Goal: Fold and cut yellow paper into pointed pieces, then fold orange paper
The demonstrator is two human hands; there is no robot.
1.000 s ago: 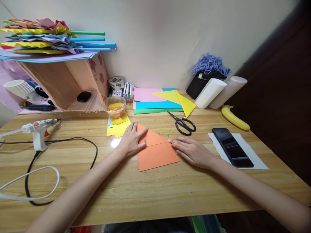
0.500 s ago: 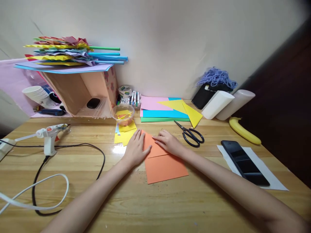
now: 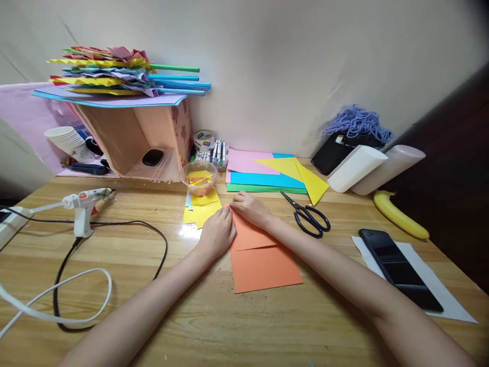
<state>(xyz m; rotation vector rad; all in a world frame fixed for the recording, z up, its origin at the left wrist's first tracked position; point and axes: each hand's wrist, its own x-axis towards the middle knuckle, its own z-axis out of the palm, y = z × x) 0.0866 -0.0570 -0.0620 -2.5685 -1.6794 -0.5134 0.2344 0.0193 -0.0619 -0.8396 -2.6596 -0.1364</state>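
A sheet of orange paper (image 3: 263, 270) lies on the table in front of me, its far part folded over toward me, with the flap's near edge slightly raised. My left hand (image 3: 217, 233) is closed at the paper's left edge, fingers curled and their tips partly hidden. My right hand (image 3: 250, 210) reaches across the flap and pinches the far left corner of the fold, close to the left fingers. Yellow paper pieces (image 3: 206, 211) lie just beyond my left hand. Black-handled scissors (image 3: 307, 216) rest to the right of my right hand, blades partly open.
A clear bowl of paper scraps (image 3: 198, 178) stands behind the yellow pieces. Coloured sheets (image 3: 252, 179) lie by the wall. At left are a glue gun (image 3: 86, 209) with cables and an open box (image 3: 126, 137) topped with paper flowers. A phone (image 3: 397, 270) and banana (image 3: 401, 215) lie right.
My right hand has slid left along the flap to the far left corner. My left fingers, flat before, have curled in. The view has shifted slightly.
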